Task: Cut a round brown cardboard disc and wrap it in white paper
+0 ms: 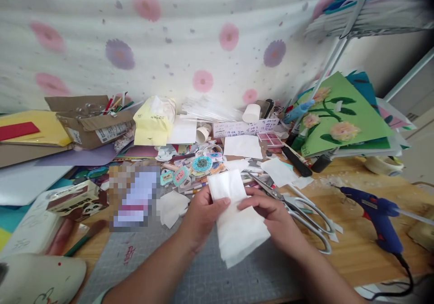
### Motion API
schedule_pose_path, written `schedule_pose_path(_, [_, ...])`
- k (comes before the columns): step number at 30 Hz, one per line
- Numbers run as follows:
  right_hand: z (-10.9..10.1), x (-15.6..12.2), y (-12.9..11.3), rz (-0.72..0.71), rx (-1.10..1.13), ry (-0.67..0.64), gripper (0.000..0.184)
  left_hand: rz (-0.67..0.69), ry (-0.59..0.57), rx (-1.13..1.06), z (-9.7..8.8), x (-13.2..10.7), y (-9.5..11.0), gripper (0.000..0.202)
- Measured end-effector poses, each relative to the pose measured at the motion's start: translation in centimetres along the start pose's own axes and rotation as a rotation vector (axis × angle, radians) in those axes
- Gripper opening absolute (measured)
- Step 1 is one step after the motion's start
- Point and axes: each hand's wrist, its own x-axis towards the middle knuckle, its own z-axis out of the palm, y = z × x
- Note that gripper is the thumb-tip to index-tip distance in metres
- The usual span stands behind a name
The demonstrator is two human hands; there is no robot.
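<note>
A white piece of tissue-like paper (237,222) is held above a grey cutting mat (210,272). My left hand (201,216) grips its left edge, thumb pressed on top. My right hand (269,213) pinches the paper from the right, fingers closed on it. Large silver scissors (298,207) lie just right of my right hand on the wooden table (352,245).
A blue glue gun (379,216) lies at the right with its cord. Green flower craft sheets (339,119) lean at the back right. A cardboard box (91,121), a yellow tissue pack (152,121), stickers and paper scraps crowd the back and left.
</note>
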Motion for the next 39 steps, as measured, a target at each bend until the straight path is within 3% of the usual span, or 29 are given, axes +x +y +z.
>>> schedule_pose_path(5, [0.9,0.2,0.4,0.042,0.064,0.059,0.018,0.046,-0.073,-0.024,1.5,-0.7,0.7,0.039])
schedule_pose_path(9, [1.5,0.2,1.2,0.07,0.211,0.176,0.02,0.137,-0.127,-0.009,1.5,-0.6,0.3,0.041])
schedule_pose_path(18, [1.9,0.7,1.3,0.089,0.327,0.29,0.02,0.179,-0.077,0.056,0.8,-0.3,-0.3,0.057])
schedule_pose_path(28, [2.5,1.0,1.7,0.076,0.271,0.393,0.027,0.178,-0.117,0.159,0.4,-0.1,-0.8,0.034])
schedule_pose_path(32, [2.3,1.2,1.4,0.033,0.178,0.47,0.028,0.183,-0.168,0.089,-0.7,0.0,-0.6,0.038])
schedule_pose_path(35, [1.7,0.9,0.8,0.008,-0.03,0.431,0.026,0.234,-0.224,0.045,-1.6,0.1,0.1,0.033])
schedule_pose_path(39, [1.1,0.6,0.1,-0.034,-0.439,0.312,0.021,0.294,-0.14,0.302,-2.1,0.4,0.8,0.026])
